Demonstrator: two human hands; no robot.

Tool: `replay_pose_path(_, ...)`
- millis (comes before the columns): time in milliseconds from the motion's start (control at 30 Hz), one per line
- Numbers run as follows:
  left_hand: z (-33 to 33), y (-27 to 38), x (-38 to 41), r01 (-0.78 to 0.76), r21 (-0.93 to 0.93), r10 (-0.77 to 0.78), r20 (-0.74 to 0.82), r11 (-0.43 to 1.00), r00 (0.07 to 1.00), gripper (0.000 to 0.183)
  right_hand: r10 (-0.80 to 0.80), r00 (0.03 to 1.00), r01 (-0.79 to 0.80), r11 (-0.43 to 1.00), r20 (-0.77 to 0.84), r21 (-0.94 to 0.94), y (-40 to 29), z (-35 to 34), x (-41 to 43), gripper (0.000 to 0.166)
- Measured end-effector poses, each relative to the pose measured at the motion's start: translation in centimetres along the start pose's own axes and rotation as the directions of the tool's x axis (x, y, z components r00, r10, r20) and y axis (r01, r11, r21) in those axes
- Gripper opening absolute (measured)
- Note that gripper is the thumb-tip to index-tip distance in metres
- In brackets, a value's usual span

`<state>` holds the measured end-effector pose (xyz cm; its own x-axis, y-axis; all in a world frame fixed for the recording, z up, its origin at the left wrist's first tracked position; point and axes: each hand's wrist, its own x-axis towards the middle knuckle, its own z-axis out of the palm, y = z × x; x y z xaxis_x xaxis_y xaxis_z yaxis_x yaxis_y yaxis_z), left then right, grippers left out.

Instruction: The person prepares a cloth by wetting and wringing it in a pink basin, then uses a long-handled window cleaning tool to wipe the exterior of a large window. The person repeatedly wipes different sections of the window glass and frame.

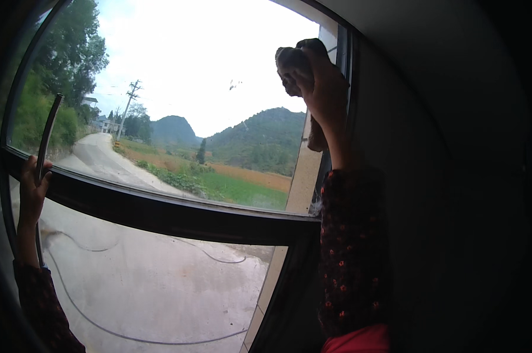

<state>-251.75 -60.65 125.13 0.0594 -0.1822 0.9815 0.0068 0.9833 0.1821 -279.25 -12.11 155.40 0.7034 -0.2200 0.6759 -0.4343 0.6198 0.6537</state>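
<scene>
My right hand [325, 92] is raised at the upper right and grips a bunched dark cloth [294, 66]. The cloth is at the upper window pane [195, 88], near its right edge; part of it hangs below the wrist. On the far left, my left hand [33, 187] is closed around a thin dark metal rod [49, 128], beside the window's dark crossbar [169, 218]. The rod rises above that hand and runs down along the forearm. Whether its fingers also touch the crossbar, I cannot tell.
Below the crossbar is a lower pane [160, 282], with a concrete yard and a thin hose [116, 331] beyond it. The dark right jamb [350, 79] meets a shadowed wall [425, 198]. Outside are a road [98, 150], fields and hills.
</scene>
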Motion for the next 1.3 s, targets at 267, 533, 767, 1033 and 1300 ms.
replay_pose_path(267, 1.1, 2.4, 0.5, -0.056, -0.040, 0.055, -0.022, 0.998, 0.998, 0.013, 0.242, 0.945, -0.252, 0.968, 0.217, 0.015, 2.3, -2.7, -2.3, 0.053)
replay_pose_path(533, 0.8, 1.3, 0.2, -0.187, 0.139, 0.205, -0.137, 0.973, 0.969, 0.012, 0.051, 0.875, -0.154, 0.972, 0.481, 0.178, -13.7, -11.7, -10.7, 0.035)
replay_pose_path(767, 1.3, 4.6, 0.9, -0.118, 0.046, 0.121, -0.054, 0.992, 0.991, 0.013, 0.079, 0.997, -0.079, 0.997, 0.026, -0.005, -2.5, -1.5, -1.5, 0.043)
replay_pose_path(1033, 0.7, 4.3, 0.6, -0.080, 0.071, 0.082, -0.026, 0.994, 0.996, 0.014, 0.009, 0.998, -0.020, 0.985, 0.065, 0.171, -17.3, 3.6, 1.8, 0.032)
replay_pose_path(1300, -1.1, 4.8, 0.9, -0.066, 0.093, 0.070, -0.046, 0.993, 0.997, 0.012, -0.089, 0.992, 0.066, 0.966, 0.085, 0.248, -15.0, 1.0, -0.4, 0.028)
